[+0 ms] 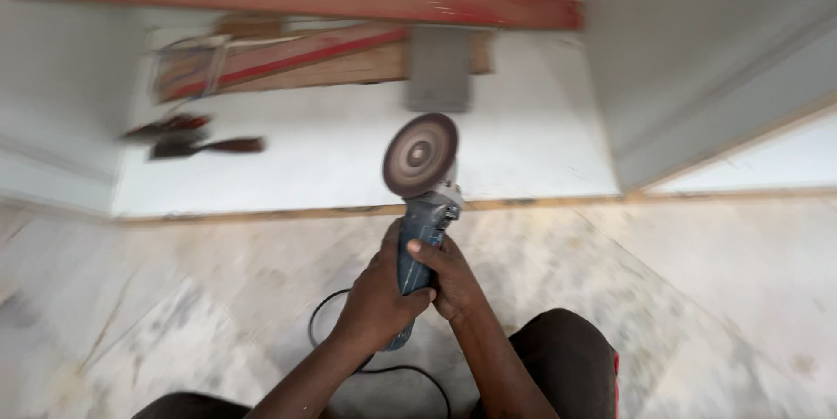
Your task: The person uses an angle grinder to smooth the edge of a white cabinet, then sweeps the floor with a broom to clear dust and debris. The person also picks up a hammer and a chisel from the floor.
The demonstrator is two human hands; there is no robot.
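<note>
Centre of frame: blue-bodied angle grinder (425, 236) with round brownish sanding disc (420, 155) tilted up, over pale floor (697, 279). Left hand (377, 292) and right hand (453, 279) both clasped around its body; black cord (384, 370) trailing below.

One head-worn view looks steeply down and forward from close above the floor (174, 314), reaching to the white board (349, 166) and far wall.
</note>
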